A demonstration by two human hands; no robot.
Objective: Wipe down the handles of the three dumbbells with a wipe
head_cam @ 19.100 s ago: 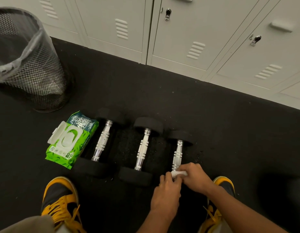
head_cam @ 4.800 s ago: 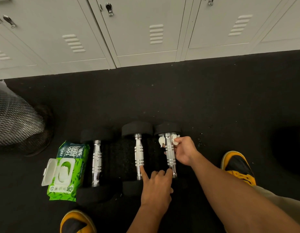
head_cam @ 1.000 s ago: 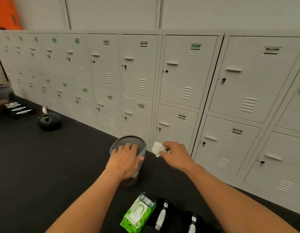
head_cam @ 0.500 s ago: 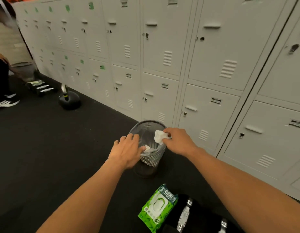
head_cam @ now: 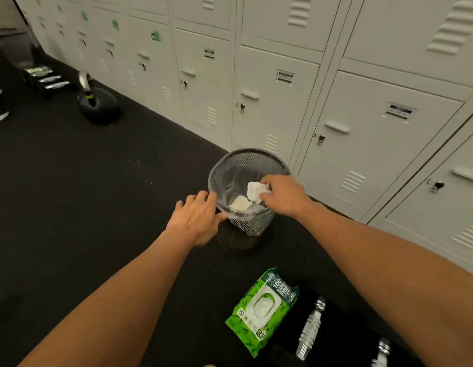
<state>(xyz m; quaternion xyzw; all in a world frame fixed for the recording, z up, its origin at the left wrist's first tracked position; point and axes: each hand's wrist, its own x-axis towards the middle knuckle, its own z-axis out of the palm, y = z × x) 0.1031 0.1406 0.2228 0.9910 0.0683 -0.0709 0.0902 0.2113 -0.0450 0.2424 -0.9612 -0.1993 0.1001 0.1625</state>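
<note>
At the bottom edge of the black gym floor (head_cam: 84,207), two chrome dumbbell handles (head_cam: 310,329) show beside a green pack of wipes (head_cam: 261,311) with its flap lid down; a third dumbbell is out of the picture. Nothing touches the handles, and no wipe lies on them.

Farther out, a person reaches both bare arms toward a black mesh wastebasket (head_cam: 252,223) lined with a clear bag. The left hand (head_cam: 197,221) rests on the near rim, fingers relaxed and mostly straight, steadying the basket rather than gripping it. The right hand (head_cam: 284,196) hovers over the opening, its fingers pinching a crumpled white wipe (head_cam: 256,192) held just above the liner. A second balled-up white wipe (head_cam: 240,203) already lies inside the basket.

Behind the basket runs a wall of pale grey lockers (head_cam: 269,107), and at far left sit a dark kettlebell (head_cam: 99,104) and a small rack of other weights.

Judging by the scene, the wiping looks finished or nearly so: the used wipe is at the point of disposal, not yet let go. Whether all three handles were cleaned cannot be confirmed, since only two are visible here.
</note>
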